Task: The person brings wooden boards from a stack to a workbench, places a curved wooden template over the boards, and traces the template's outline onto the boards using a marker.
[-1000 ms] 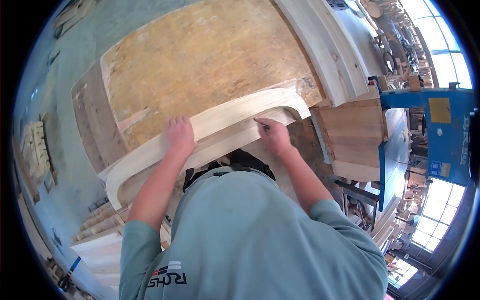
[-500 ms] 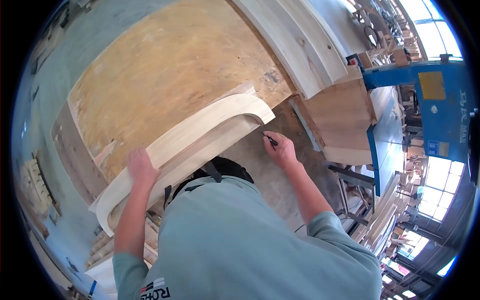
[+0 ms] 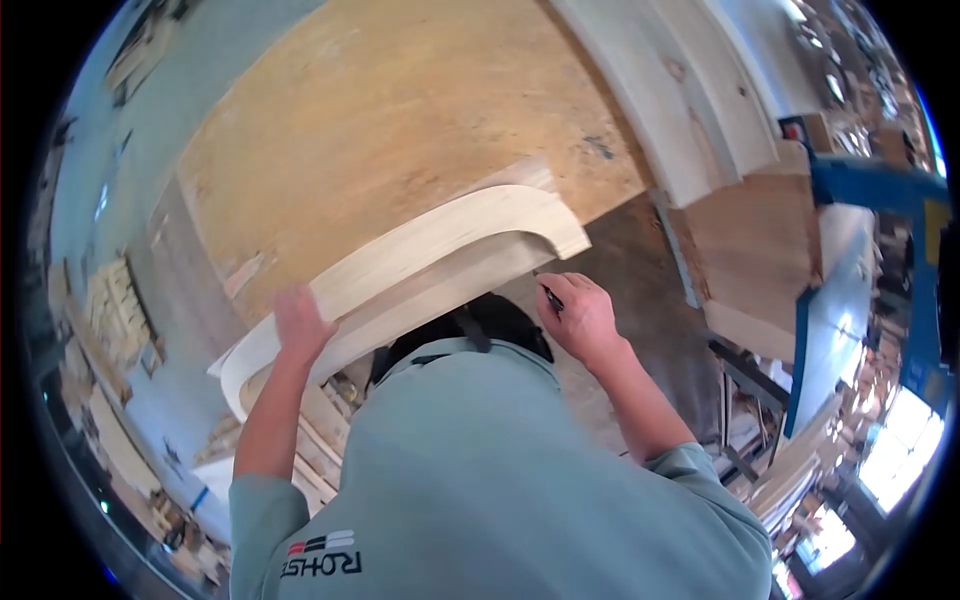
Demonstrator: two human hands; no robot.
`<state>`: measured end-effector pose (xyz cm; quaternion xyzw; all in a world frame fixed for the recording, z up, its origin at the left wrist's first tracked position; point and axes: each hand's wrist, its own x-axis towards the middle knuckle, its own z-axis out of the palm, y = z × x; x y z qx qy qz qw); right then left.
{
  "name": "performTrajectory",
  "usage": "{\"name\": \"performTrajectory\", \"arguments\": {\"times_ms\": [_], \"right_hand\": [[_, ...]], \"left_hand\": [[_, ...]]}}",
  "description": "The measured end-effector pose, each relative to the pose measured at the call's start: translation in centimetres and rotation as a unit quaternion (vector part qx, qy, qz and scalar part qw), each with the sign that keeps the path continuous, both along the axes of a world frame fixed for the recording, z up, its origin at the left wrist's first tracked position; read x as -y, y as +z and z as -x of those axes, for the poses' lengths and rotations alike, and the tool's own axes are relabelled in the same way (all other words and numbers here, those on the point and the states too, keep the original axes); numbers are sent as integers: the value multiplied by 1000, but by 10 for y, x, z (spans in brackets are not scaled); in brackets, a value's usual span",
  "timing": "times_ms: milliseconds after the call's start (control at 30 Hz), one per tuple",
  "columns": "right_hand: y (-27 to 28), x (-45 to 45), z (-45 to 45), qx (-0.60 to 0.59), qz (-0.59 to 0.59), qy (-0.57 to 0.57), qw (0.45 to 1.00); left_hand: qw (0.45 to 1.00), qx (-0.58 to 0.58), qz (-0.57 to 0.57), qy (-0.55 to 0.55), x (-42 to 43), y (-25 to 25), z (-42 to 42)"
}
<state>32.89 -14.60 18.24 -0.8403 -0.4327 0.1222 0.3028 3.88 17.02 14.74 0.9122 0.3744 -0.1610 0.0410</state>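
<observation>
A pale curved wooden piece (image 3: 440, 232), bent at both ends, lies along the near edge of the wooden tabletop (image 3: 400, 110). My left hand (image 3: 302, 322) grips its left part, fingers over the top and thumb at the inner edge; motion blurs the fingertips. Close to the right end of the piece, my right hand (image 3: 582, 318) is closed around a slim black pen (image 3: 552, 298). The pen's tip points up toward the wood's inner edge; I cannot tell whether it touches. Another flat strip of wood shows partly beneath the curved piece.
Long pale boards (image 3: 660, 90) lie at the upper right beside the tabletop. A plywood box (image 3: 750, 240) stands below them, next to a blue machine (image 3: 870, 185) with a metal table. Stacked wood pieces (image 3: 120, 310) sit on the floor at the left.
The view has swung, so the table and machine appear farther right. My right hand now looks nearer my body, still with the pen. My left hand stays on the curved piece.
</observation>
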Motion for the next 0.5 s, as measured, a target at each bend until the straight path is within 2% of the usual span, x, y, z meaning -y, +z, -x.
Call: {"name": "performTrajectory", "arguments": {"times_ms": [100,167,233,267,333,500], "right_hand": [[-5,-32,10,-56,-57,82,993],[-15,-60,20,-67,-41,157,985],[-28,-93,42,-82,-49,267,959],[-33,-108,56,-84,-52,279,955],[-42,-138,86,-93,-32,374,922],[-62,-187,141,-29,-20,481,876]], "left_hand": [[1000,-1,-2,4,0,8,-1],[1000,-1,-8,6,1,10,-4],[1000,5,7,-1,0,8,-3],[1000,2,3,12,-1,8,-2],[1000,1,4,1,-1,8,-2],[1000,13,11,3,0,10,-1]]}}
